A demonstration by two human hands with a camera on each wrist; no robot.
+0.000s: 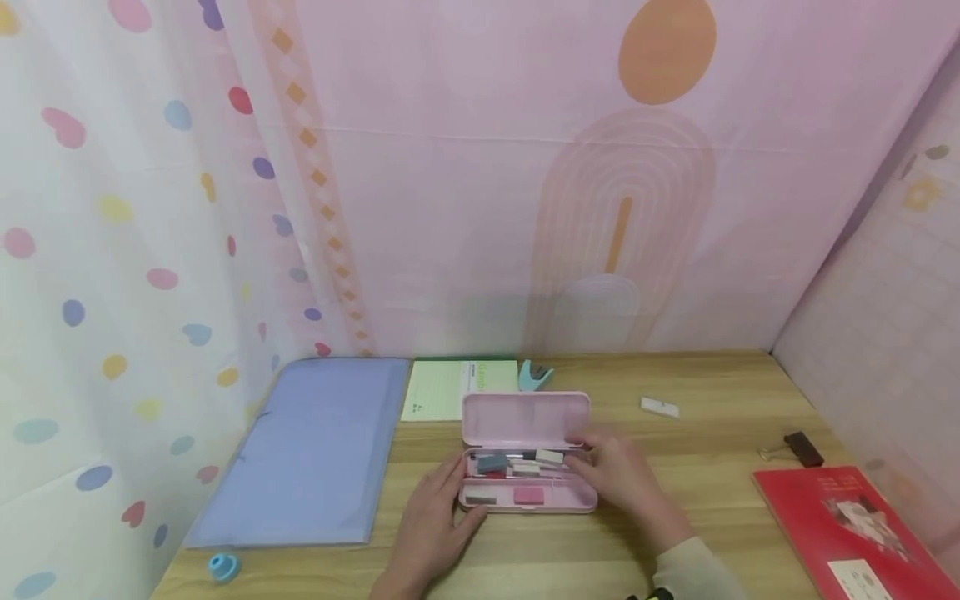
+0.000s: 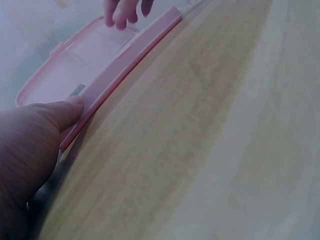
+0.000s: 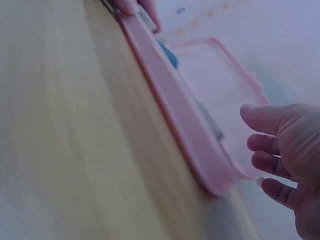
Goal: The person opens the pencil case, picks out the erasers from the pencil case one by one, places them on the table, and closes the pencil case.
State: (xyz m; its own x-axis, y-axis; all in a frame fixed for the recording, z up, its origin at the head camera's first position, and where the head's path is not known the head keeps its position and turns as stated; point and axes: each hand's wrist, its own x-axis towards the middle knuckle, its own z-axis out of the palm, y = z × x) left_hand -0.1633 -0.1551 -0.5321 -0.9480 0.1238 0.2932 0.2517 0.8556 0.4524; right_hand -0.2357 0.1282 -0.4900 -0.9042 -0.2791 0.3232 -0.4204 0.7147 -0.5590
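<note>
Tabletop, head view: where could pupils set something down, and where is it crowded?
A wide bare patch lies between the right hand and the red book, in front of the small white item. A narrower strip runs between the blue folder and left hand. Crowded: inside the pink case.

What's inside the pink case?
The pink case holds a blue block, two white blocks, something red and slim items in back; a grey block and pink block in front. Covered: whatever lies beneath the blocks, and part of the right end, behind the right hand.
</note>
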